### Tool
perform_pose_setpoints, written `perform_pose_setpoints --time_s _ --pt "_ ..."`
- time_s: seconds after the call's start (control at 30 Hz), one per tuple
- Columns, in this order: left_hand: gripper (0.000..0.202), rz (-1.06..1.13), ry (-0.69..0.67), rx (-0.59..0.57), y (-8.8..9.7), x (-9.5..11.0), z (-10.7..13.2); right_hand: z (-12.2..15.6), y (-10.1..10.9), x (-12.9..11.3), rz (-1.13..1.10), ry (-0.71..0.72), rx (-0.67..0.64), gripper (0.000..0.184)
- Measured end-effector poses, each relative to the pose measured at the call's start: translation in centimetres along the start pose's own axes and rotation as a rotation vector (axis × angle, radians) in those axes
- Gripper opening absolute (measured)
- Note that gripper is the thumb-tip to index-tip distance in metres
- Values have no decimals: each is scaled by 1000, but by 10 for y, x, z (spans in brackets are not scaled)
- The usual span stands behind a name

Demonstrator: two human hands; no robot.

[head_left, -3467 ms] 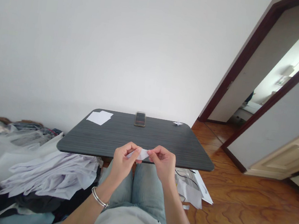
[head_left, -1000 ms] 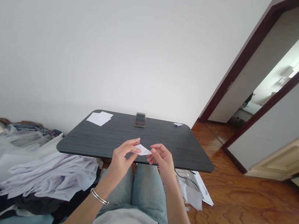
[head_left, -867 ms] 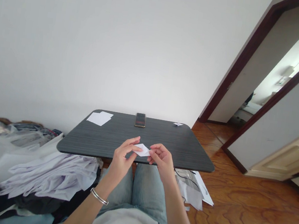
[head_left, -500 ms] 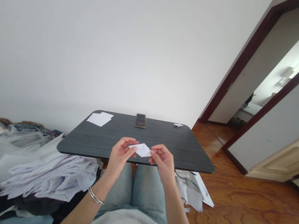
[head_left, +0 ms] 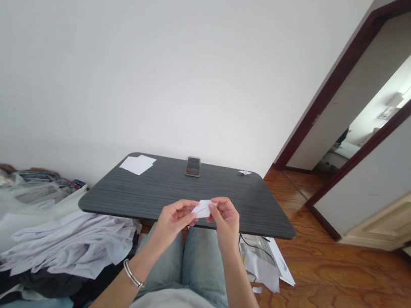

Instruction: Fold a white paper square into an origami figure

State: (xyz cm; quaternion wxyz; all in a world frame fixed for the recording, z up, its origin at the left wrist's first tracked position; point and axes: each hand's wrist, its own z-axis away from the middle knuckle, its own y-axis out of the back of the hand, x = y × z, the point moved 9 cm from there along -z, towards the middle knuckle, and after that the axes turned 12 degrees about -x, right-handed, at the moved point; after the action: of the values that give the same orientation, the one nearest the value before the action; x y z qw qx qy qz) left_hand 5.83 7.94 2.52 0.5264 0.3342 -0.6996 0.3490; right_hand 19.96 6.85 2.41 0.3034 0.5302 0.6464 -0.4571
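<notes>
A small piece of folded white paper [head_left: 203, 209] is held between my two hands, over the near edge of the dark table [head_left: 163, 184]. My left hand [head_left: 177, 215] pinches its left end between thumb and fingers. On the other side, my right hand [head_left: 225, 215] grips the right end, thumb on top. The paper is tilted, its right side higher, and a crease line shows on its face. My fingertips hide both of its ends.
White paper sheets [head_left: 137, 164] lie at the table's far left. A phone-like device [head_left: 193, 166] leans near the wall, and a folded white paper figure [head_left: 244, 172] sits at the far right corner. Heaped clothes [head_left: 70, 242] lie left of the table; papers [head_left: 261, 269] lie below right.
The folded paper has turned from a level, wide diamond to a tilted, more compact shape. My left hand has shifted right, closer to my right hand. Both still hold it.
</notes>
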Motion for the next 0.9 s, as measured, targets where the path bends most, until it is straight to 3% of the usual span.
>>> perform_pose_setpoints --time_s 0.13,0.27,0.47,0.73,0.9 --pt "33 -74 -14 -33 0 0 -1 0 3 1 39 -5 -7 15" --pt "21 -211 -38 43 7 1 -1 1 -1 7 76 -48 -59 17" --pt "11 -663 -210 122 2 24 7 1 0 6 113 -33 -53 16" --pt "8 -1168 -229 207 -11 35 14 1 -7 3 173 -12 -80 10" --pt "13 -1204 -221 229 -12 32 11 2 -9 0 229 -6 -79 9"
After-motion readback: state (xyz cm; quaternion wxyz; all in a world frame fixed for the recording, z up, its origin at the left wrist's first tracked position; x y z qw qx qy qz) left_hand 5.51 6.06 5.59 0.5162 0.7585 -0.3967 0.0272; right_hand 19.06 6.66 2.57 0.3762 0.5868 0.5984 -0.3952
